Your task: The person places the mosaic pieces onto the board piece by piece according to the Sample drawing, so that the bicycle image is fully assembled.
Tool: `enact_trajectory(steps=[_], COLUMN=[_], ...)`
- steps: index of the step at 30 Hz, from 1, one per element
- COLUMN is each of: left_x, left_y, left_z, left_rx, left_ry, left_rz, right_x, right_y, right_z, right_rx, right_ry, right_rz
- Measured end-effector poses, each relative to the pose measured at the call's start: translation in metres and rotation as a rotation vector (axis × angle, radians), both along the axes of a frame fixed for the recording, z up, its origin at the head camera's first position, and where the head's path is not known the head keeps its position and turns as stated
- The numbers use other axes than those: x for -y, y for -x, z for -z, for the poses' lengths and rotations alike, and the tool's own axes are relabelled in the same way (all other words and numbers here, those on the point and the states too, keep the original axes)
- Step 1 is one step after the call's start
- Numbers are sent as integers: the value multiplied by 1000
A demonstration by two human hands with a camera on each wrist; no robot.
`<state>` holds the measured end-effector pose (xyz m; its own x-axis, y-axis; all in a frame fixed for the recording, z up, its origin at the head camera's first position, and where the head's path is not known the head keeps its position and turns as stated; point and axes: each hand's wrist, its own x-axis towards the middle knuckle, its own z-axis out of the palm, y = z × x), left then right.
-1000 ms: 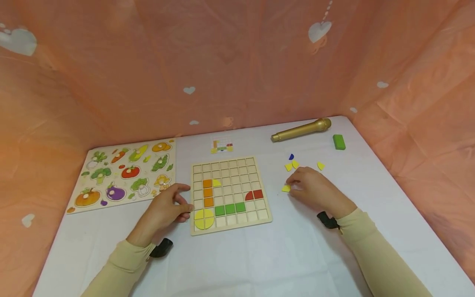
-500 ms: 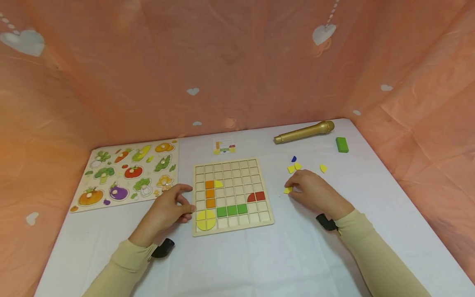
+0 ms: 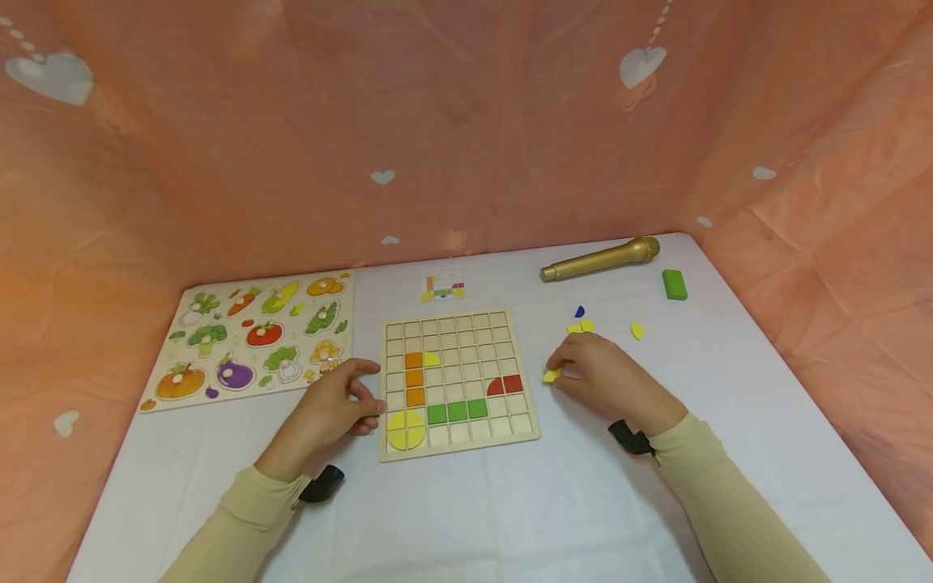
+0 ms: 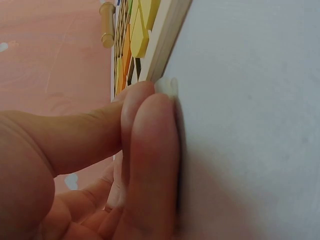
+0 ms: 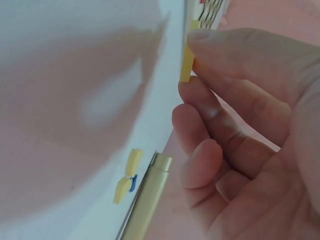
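My right hand pinches a small yellow tile between thumb and forefinger, right of the wooden grid board. In the right wrist view the tile stands edge-on, over the white cloth. My left hand lies at the board's left edge, thumb and forefinger spread, their tips touching the rim. Set in the grid are a yellow circle of quarter pieces, orange squares, green squares, a yellow quarter, a red quarter and a red square.
Loose yellow pieces and a blue half-circle lie beyond my right hand, another yellow piece farther right. A gold microphone, a green block, a pattern card and a vegetable puzzle lie around the board.
My right hand has taken the yellow tile up from the cloth and shifted a little left toward the board with it. The left hand stays at the board's edge. The head view has shifted slightly.
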<state>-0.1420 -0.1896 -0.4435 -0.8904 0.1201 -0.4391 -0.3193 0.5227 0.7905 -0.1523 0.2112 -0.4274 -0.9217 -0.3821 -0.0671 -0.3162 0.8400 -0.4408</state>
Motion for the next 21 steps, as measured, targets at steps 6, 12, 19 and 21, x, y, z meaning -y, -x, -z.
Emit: enact_trajectory(steps=[6, 12, 19, 21], left_x=[1, 2, 2, 2], left_y=[1, 0, 1, 1], left_z=[0, 1, 2, 3], left_rx=[-6, -2, -4, -6], left_ry=[9, -2, -17, -14], left_rz=[8, -1, -2, 2], right_x=[17, 42, 63, 65], right_y=[-3, -8, -14, -15], right_z=[0, 0, 2, 4], right_rx=[-23, -22, 7, -6], right_ry=[42, 43, 64, 60], right_rz=[-74, -151, -193, -208])
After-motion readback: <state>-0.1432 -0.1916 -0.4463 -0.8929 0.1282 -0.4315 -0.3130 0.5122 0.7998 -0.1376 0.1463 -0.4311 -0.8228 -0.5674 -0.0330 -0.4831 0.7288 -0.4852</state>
